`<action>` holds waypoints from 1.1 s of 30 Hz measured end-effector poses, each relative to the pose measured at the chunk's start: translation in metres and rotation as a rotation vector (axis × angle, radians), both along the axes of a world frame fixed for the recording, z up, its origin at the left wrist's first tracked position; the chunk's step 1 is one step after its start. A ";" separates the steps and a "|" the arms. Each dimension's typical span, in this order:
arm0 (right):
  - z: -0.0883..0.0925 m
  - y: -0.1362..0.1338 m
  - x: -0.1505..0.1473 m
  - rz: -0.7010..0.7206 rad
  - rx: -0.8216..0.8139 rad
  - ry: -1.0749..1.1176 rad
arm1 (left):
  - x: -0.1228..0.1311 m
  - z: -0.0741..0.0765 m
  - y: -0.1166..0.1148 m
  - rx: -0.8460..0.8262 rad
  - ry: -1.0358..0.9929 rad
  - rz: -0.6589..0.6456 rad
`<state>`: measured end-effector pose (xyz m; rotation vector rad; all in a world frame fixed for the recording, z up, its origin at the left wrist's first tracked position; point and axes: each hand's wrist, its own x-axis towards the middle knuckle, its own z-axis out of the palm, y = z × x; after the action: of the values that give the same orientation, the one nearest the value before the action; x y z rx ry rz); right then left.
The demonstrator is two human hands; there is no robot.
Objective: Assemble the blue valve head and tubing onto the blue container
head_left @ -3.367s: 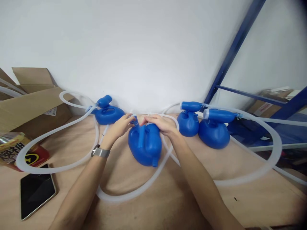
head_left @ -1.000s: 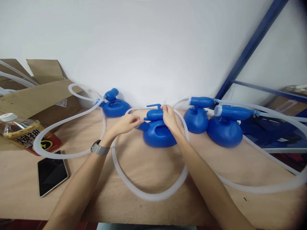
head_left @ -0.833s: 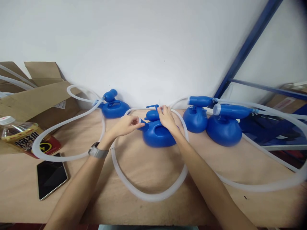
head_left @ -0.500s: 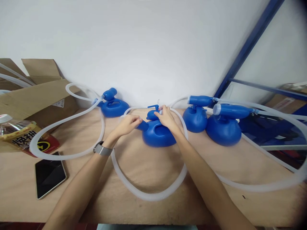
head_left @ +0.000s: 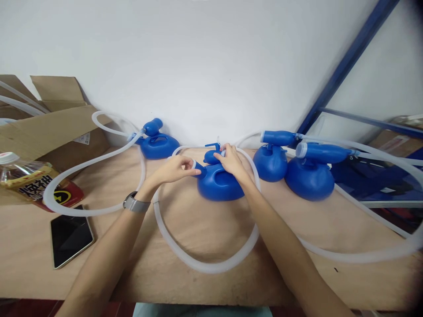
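In front of me on the wooden table stands a blue plastic jug [head_left: 218, 187] with a loop handle and a slanting spout. My left hand [head_left: 176, 169] has its thumb and fingers closed about the white cap [head_left: 194, 164] at the spout's end. A smaller blue bottle-shaped piece [head_left: 211, 157] lies across the jug's top, and my right hand [head_left: 231, 159] grips its whitish end. A thin blue strap [head_left: 212, 145] sticks up behind that hand. Around the jug loops a translucent white hose [head_left: 211, 267].
Similar hosed jugs stand at the left [head_left: 160, 147] and right [head_left: 309, 178]. Further left are a cardboard box [head_left: 56, 132], a drink bottle [head_left: 39, 185] and a phone [head_left: 71, 237]. A blue metal rack [head_left: 350, 57] borders the right side.
My left hand's fingers have shifted on the spout, so the white cap now shows between them. My right hand keeps its place, and the view has moved slightly.
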<state>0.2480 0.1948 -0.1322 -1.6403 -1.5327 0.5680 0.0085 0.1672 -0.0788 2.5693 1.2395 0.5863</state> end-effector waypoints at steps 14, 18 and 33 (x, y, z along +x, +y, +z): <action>-0.003 0.001 0.002 0.066 0.066 -0.013 | -0.002 0.007 0.000 -0.223 -0.063 -0.151; -0.005 0.005 0.003 0.058 0.061 -0.022 | -0.005 0.006 0.002 -0.268 -0.122 -0.159; 0.001 -0.008 0.007 0.155 0.097 -0.050 | 0.006 0.014 -0.010 -0.109 0.145 -0.069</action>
<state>0.2554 0.1867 -0.1312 -1.4811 -1.7078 0.5295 0.0142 0.1568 -0.0646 2.5889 1.1854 0.3138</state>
